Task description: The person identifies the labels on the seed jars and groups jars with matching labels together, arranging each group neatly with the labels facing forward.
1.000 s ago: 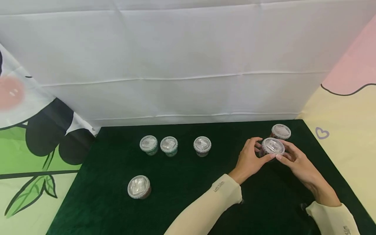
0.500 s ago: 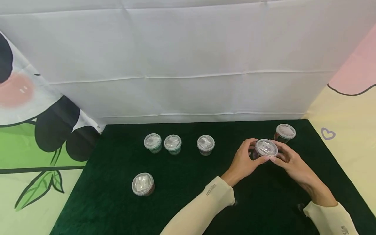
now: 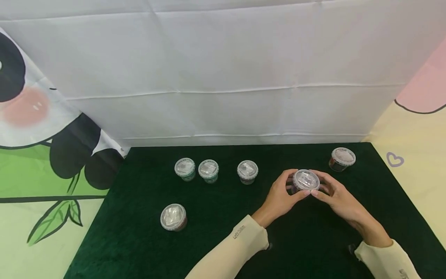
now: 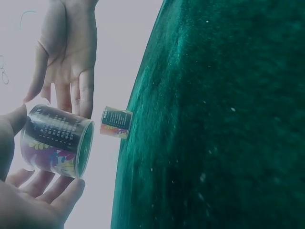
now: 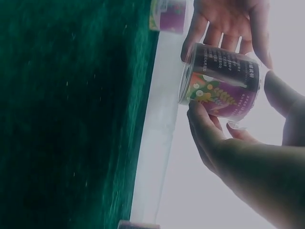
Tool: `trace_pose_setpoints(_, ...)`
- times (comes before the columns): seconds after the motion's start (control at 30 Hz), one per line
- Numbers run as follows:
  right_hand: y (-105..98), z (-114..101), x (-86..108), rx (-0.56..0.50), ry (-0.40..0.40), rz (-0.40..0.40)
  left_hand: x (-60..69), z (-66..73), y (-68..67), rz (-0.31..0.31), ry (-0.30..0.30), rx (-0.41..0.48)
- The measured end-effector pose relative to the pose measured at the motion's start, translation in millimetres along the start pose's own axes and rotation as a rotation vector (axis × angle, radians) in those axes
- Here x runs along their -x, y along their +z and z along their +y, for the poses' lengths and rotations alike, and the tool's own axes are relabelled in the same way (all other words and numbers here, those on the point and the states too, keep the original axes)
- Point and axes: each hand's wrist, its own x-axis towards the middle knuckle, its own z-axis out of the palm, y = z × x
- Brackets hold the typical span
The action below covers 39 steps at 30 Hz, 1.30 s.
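Note:
Both hands grip a small round plastic tub (image 3: 306, 180) from opposite sides, with the thumbs meeting at its near side. It has a clear lid, and its label (image 4: 52, 136) is black and purple with coloured leaf shapes. In the head view the left hand (image 3: 281, 195) is on the tub's left and the right hand (image 3: 339, 197) on its right. The wrist views show the tub held above the dark green cloth (image 4: 228, 124), its base apart from it. Farther right stands another lidded tub (image 3: 342, 159) with a reddish side.
Along the back left stand two teal-sided tubs, one tub (image 3: 184, 169) beside another tub (image 3: 208, 171). A further tub (image 3: 247, 172) is back centre. A wider tub (image 3: 173, 217) sits nearer, at left. A white sheet (image 3: 223, 77) hangs behind the table.
Both hands have carried the tub left and a little nearer, away from the tub at the back right. The head view has shifted slightly; the other tubs keep their places on the cloth.

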Motion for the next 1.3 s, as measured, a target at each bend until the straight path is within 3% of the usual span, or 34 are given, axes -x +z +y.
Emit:
trace_pose_setpoints(0.5,28.8,-10.3,-8.1,-0.039,0.04,-0.074,27.2,-11.5,-22.9,0.022,-0.045,0.034)
trace_pose_setpoints(1.3,55.6,-19.4,-22.6,-0.042,-0.004,-0.13,47.1,-16.7,-49.6,0.065,-0.06,0.048)
